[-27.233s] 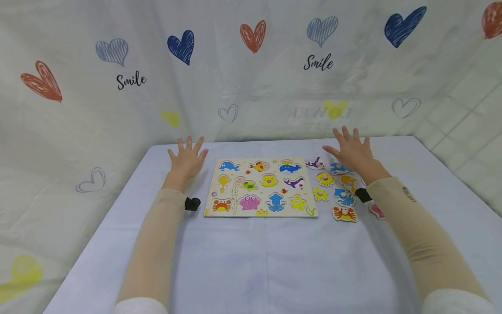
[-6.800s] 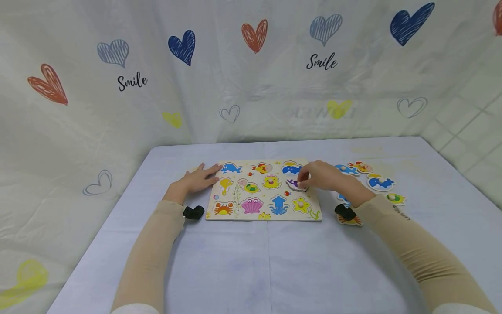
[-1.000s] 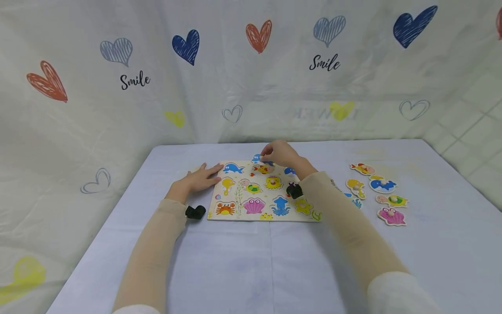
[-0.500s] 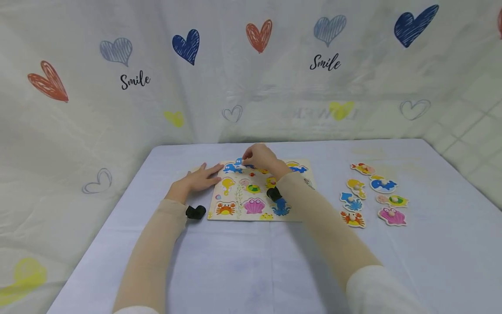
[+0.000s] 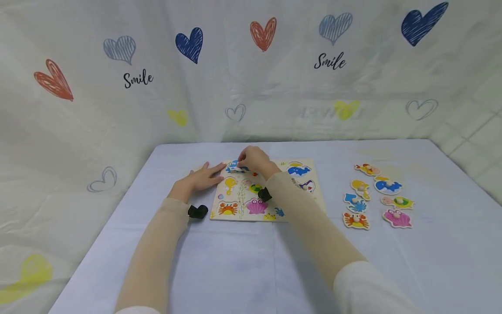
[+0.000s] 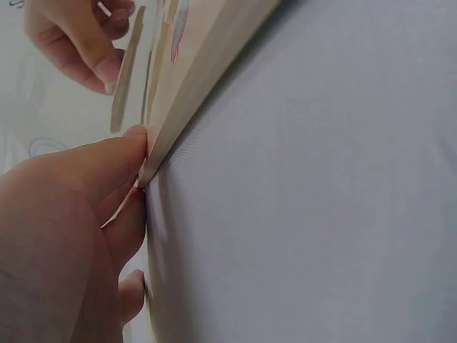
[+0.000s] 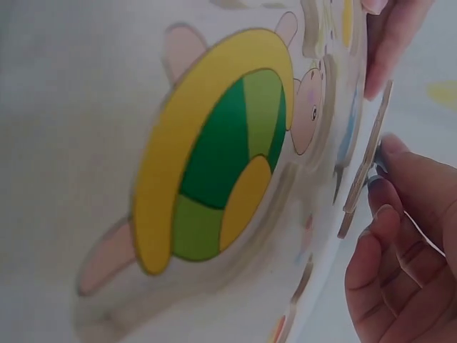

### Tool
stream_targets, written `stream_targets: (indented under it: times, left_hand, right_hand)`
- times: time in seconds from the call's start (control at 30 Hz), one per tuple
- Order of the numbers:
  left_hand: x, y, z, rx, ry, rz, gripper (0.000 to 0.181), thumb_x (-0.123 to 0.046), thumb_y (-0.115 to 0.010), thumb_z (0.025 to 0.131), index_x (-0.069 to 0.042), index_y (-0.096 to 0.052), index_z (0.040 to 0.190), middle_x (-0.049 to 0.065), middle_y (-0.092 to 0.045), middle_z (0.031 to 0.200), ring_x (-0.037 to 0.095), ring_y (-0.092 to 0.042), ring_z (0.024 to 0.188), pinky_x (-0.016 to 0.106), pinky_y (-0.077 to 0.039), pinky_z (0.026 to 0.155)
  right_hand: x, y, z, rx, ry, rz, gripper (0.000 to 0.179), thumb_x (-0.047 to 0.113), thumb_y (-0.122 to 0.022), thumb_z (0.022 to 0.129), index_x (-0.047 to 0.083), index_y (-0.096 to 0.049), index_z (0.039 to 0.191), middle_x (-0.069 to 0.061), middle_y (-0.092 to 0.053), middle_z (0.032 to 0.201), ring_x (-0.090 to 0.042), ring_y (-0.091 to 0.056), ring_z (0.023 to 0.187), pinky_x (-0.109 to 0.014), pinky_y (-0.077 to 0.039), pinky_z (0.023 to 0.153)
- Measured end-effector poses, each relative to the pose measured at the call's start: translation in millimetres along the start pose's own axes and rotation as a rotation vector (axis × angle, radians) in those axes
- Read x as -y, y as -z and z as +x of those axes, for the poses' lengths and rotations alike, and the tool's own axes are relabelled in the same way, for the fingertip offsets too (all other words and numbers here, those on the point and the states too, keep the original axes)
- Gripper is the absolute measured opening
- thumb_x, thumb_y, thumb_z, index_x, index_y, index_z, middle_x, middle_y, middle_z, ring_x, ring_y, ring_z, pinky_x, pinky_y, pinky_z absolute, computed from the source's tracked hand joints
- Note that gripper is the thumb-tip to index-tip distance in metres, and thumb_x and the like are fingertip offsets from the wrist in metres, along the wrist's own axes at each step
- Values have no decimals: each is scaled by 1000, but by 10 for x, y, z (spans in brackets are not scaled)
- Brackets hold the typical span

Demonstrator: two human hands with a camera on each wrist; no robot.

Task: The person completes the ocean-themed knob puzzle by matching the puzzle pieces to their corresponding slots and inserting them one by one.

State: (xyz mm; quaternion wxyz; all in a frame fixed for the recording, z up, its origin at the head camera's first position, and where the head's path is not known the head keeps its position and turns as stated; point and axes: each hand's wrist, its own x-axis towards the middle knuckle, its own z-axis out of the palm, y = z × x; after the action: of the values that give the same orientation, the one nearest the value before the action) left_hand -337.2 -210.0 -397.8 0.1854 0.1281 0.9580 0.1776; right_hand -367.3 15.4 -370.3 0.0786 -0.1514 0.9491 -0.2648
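Note:
A wooden peg puzzle board [image 5: 214, 213] printed with sea animals lies on the table. My left hand [image 5: 199, 179] rests at its upper left edge, fingers extended; in the left wrist view the fingertips [image 6: 137, 139] touch the board's edge. My right hand [image 5: 255, 159] pinches a blue whale puzzle piece [image 5: 232, 165] over the top left whale picture, partly covering it. In the right wrist view, thumb and finger grip the knob side of that piece [image 7: 365, 161], which stands tilted and slightly apart from the board. My right forearm hides the board's middle and lower right.
Right of the board lie several loose pieces: a fish [image 5: 367, 169], a seahorse [image 5: 360, 189], a darker whale [image 5: 388, 186], a squid [image 5: 355, 202], a turtle [image 5: 398, 202], a crab [image 5: 356, 220] and a pink shell [image 5: 397, 218]. A purple whale piece [image 5: 307, 186] sits in the board.
My right hand has carried the blue whale piece leftward along the board's top and lowered it over the top left corner. My left hand stays in place.

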Motion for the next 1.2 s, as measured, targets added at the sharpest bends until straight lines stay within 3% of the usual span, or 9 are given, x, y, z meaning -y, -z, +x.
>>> stream_targets:
  times: [0.33,0.67,1.2]
  left_hand:
    - [-6,13,2,0,13,0,69,-53,-47,105,-31,-20,165,16,-17,169,40,3,156,75,2,114]
    - [-20,11,7,5,8,1,70,-54,-46,105,-32,-18,165,14,-17,170,40,4,156,74,2,114]
    - [12,10,28,-2,-4,13,70,-55,-47,105,-32,-20,165,12,-20,169,39,3,156,75,1,114]
  right_hand:
    - [7,-32,83,36,-48,35,22,26,-71,100,9,-76,114,-6,-70,112,-21,-62,93,-34,-53,82]
    - [66,-39,90,47,-29,9,23,25,-71,100,8,-75,115,-7,-70,113,-21,-61,98,-35,-51,91]
    - [128,-90,129,48,6,-45,21,25,-71,100,8,-76,112,-7,-71,114,-21,-61,96,-34,-52,86]
